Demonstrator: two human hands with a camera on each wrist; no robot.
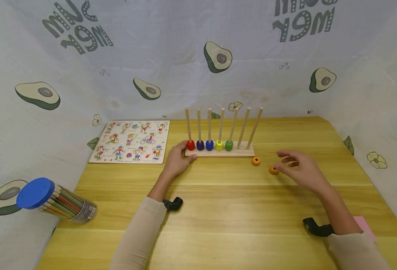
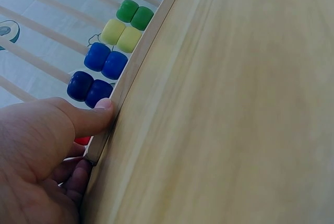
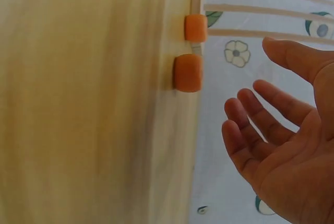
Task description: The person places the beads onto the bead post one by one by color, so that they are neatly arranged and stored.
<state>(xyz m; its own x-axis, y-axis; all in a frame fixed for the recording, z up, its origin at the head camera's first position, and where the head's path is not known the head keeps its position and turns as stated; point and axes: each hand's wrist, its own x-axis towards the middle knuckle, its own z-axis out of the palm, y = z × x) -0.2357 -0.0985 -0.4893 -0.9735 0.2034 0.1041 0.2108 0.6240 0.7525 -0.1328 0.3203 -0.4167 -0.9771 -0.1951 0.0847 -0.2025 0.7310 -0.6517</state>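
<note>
My left hand (image 1: 177, 161) grips the left end of a wooden peg rack (image 1: 218, 153), thumb along the front edge and fingers around the end. Beads sit low on its pegs: red (image 1: 190, 145), dark blue (image 1: 200, 145), blue (image 2: 106, 61), yellow (image 2: 121, 36) and green (image 1: 229, 145). The two rightmost pegs are bare. Two orange beads lie on the table, one (image 1: 256, 161) by the rack's right end, the other (image 3: 188, 73) nearer my right hand (image 1: 303, 170). That hand hovers with thumb and fingers spread apart, holding nothing; its thumb tip overlaps the nearer bead in the head view.
A picture puzzle board (image 1: 131, 142) lies at the back left. Closer in, a clear tub of pencils with a blue lid (image 1: 36, 193) lies tilted at the left edge. Something pink (image 1: 365, 228) shows beside the right forearm. A printed cloth (image 1: 185, 67) hangs behind the table (image 1: 218, 225).
</note>
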